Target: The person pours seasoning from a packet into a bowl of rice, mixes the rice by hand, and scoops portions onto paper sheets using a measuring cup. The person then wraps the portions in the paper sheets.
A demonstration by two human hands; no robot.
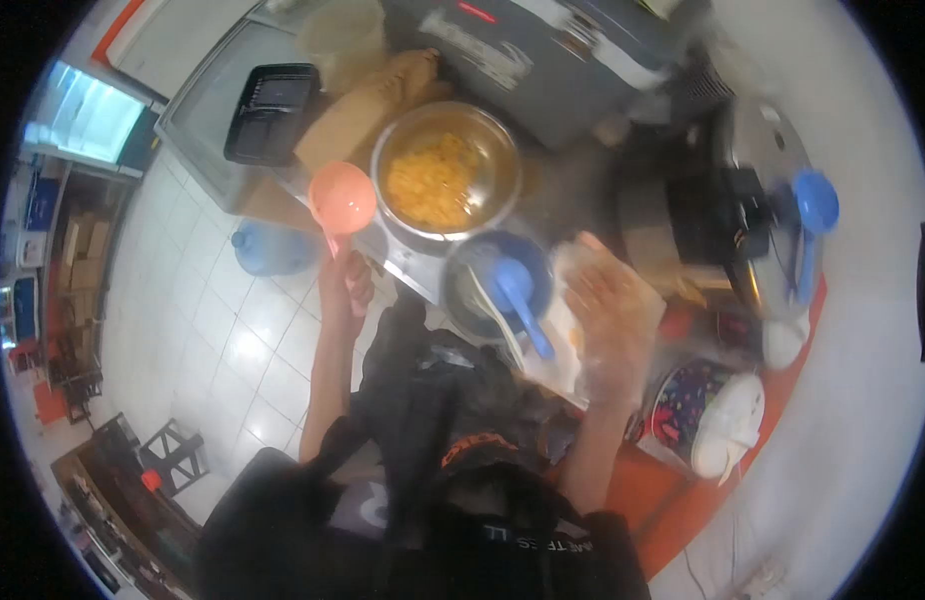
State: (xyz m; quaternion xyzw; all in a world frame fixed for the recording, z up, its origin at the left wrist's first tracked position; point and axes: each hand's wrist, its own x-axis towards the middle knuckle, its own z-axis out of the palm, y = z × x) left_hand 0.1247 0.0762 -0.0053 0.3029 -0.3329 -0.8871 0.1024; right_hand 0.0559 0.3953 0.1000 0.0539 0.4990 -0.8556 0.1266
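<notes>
My left hand (355, 282) is closed around the handle of a pink ladle (343, 198), whose bowl is beside a steel bowl (391, 213) of yellow-orange food (430, 182). Below the steel bowl sits a dark bowl (463, 308) with a blue ladle (516, 288) and a pale utensil (495, 312) in it. My right hand (605, 305), blurred by motion and apparently covered by clear plastic, is over white paper (553, 355) to the right of the dark bowl. Its fingers are too smeared to read, and whether it holds anything is unclear.
A black tray (273, 115) and brown paper (353, 120) lie at the upper left. At the right are a dark pot (673, 215), a second blue ladle (815, 205) and a patterned container (681, 400) with a white lid. A large blue bottle (271, 250) stands on the tiled floor.
</notes>
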